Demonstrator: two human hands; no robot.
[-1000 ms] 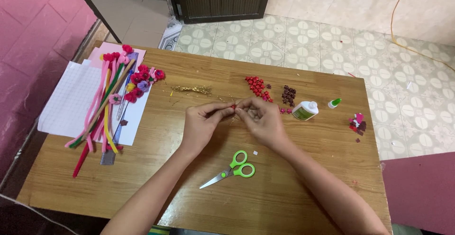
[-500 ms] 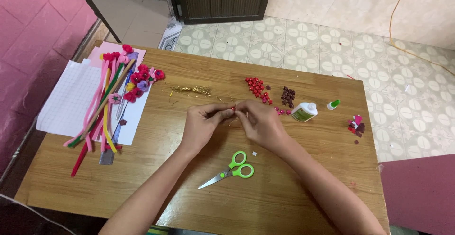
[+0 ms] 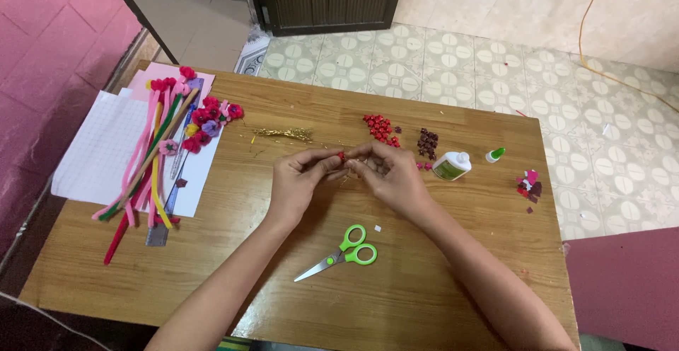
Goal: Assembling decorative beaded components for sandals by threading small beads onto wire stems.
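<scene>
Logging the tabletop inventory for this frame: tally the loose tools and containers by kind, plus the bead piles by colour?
Scissors, green handles: 1
Glue bottle, lying on its side: 1
Green cap: 1
Ruler: 1
Red bead pile: 1
Dark maroon bead pile: 1
Total: 6
Both hands, left hand and right hand, pinch one small red piece.

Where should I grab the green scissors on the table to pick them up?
Take the green scissors by the two green handle loops, which lie at the right end, nearest the right hand. Come from above and the right; the closed blades point down-left, away from that side.
</scene>
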